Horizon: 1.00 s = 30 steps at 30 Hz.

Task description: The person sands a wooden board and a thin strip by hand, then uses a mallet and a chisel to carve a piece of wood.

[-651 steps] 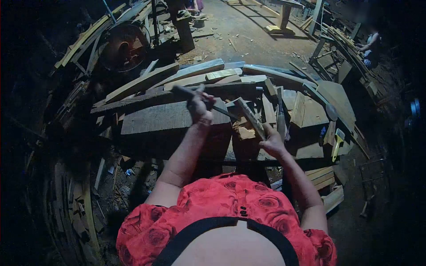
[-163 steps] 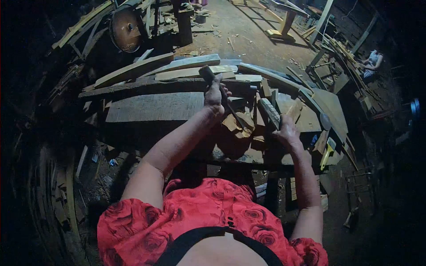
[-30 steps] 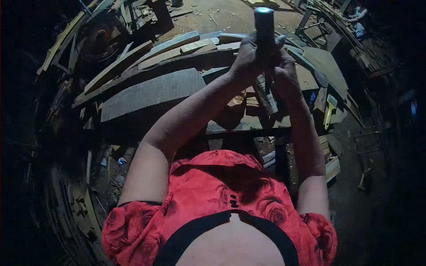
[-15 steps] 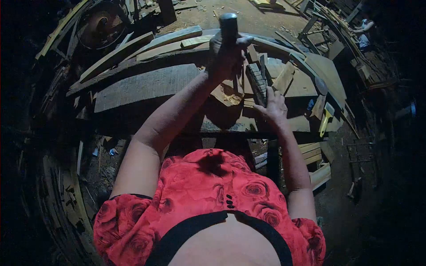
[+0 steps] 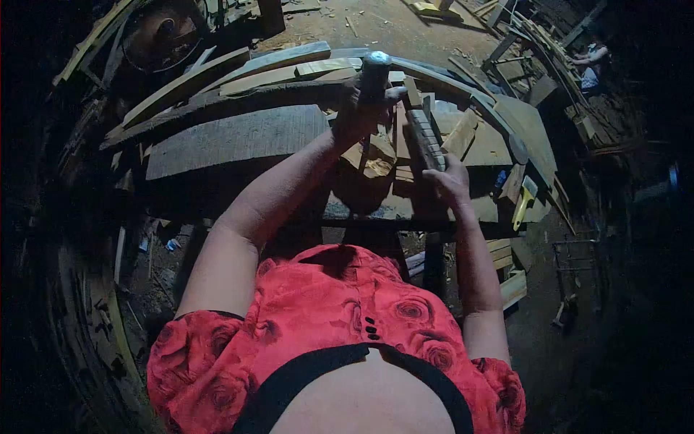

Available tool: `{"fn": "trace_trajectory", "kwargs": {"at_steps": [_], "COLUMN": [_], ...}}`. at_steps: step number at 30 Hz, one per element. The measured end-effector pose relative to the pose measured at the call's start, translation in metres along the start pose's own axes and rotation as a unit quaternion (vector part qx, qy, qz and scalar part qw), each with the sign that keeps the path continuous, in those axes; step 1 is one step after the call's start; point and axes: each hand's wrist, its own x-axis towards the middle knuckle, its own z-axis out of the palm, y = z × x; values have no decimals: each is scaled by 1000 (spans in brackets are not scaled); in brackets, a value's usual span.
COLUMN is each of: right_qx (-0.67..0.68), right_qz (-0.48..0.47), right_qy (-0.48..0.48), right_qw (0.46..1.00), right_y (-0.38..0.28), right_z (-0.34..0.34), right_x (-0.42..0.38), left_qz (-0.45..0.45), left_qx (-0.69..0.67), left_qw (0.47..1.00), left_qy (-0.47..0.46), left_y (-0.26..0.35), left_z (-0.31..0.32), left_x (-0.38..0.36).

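Observation:
My left hand (image 5: 356, 108) is closed round a dark, thick tool with a shiny round metal end (image 5: 375, 61), raised over the workbench (image 5: 376, 208). Under it lies a pale, chipped wood block (image 5: 377, 160). My right hand (image 5: 452, 182) is wrapped round the near end of a dark piece with a row of pale segments (image 5: 425, 133), which slants away from me. Beside that piece is a short pale wood block (image 5: 460, 133). Shadow hides most of the left fingers.
A wide grey board (image 5: 231, 139) and long curved strips (image 5: 278, 59) lie left and behind. At the right are a yellow-handled brush (image 5: 522, 204) and a flat board (image 5: 526, 130). Another person (image 5: 594, 64) is at the far right, beside stacked wood.
The metal-ended tool has come down slightly in my left hand. My right hand's fingers, spread before, have closed round the near end of the segmented piece. The whole view has shifted slightly.

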Motion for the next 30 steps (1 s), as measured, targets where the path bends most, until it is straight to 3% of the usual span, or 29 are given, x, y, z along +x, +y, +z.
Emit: {"fn": "trace_trajectory", "kwargs": {"at_steps": [1, 2, 4, 5, 6, 7, 9, 11, 15, 16, 17, 19, 20, 21, 23, 24, 27, 28, 29, 30], "right_qx": [149, 277, 405, 424, 438, 435, 417, 476, 375, 323, 268, 210, -19, -246, -258, -242, -232, -190, -190, -27], "right_qz": [30, 95, 73, -9, -90, -105, -140, -178, -207, -171, -135, -99, -217, -317, -448, -243, -252, -436, -437, -285], "right_qy": [-30, -46, -33, 20, 74, 61, 79, 47, 22, 29, 38, 47, 144, 230, 157, -51, 32, 55, 53, 68], "right_qw": [988, 955, 911, 906, 891, 892, 895, 860, 903, 930, 953, 971, 965, 886, 841, 938, 939, 878, 878, 956], "right_y": [3, -8, -44, -59, -71, -79, -107, -131, -151, -162, -171, -178, -180, -181, -173, -177, -183, -201, -203, -204], "right_z": [-4, -16, -56, -73, -89, -111, -130, -147, -179, -194, -208, -210, -198, -185, -152, -154, -168, -180, -177, -174], "right_x": [2, 1, -3, 0, 3, -2, 2, -1, 9, 10, 11, 12, 14, 17, 26, 21, 35, 31, 28, 26], "left_qz": [66, 67, 196, 193, 123, 53, 62, 72, 183, 215, 215, 114, 116, 110, 106, 128, 136, 123, 121, 117], "left_qx": [24, 24, 301, 301, 240, 176, 212, 247, 308, 342, 341, 277, 276, 268, 258, 278, 280, 260, 260, 249], "left_qw": [997, 997, 933, 934, 963, 983, 975, 966, 931, 912, 912, 951, 951, 954, 956, 947, 945, 953, 953, 956], "left_qy": [-14, -10, -24, -21, -11, -2, 10, 26, 69, 74, 74, 78, 79, 82, 88, 100, 104, 98, 99, 98], "left_y": [-11, 2, 26, 26, 24, 23, 32, 38, 38, 37, 33, 27, 25, 25, 22, 17, 18, 19, 19, 18], "left_z": [-1, -1, -3, -3, 0, 2, 6, 11, 17, 17, 16, 15, 15, 15, 15, 14, 13, 13, 13, 12], "left_x": [2, 3, 1, 0, 0, 0, -2, -6, -4, -3, -2, -1, -1, 0, 2, 5, 4, 2, 2, 3]}}
